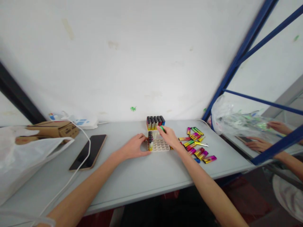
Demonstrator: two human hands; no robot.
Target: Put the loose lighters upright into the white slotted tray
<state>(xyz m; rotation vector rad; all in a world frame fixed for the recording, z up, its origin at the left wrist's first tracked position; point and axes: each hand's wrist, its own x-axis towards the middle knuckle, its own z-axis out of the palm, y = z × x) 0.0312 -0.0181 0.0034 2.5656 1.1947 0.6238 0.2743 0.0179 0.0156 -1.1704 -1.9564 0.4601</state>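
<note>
White tray (pixel 161 147) mid-counter: grid of cells, black-topped lighters (pixel 151 142) down left side. Left hand (pixel 134 147) half-open, thumb and fingers at that side. Right hand (pixel 170 137) pinches green lighter (pixel 162 129) above tray. Open counter (pixel 156 176) toward front edge; loose lighters (pixel 209 159) crowd right.

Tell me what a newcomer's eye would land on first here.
Probably the bright loose lighters on the table, right of the pale tray. Next, the right hand over the tray with a green item, the left hand at the tray's left end. Then the blue frame at the right.
</note>
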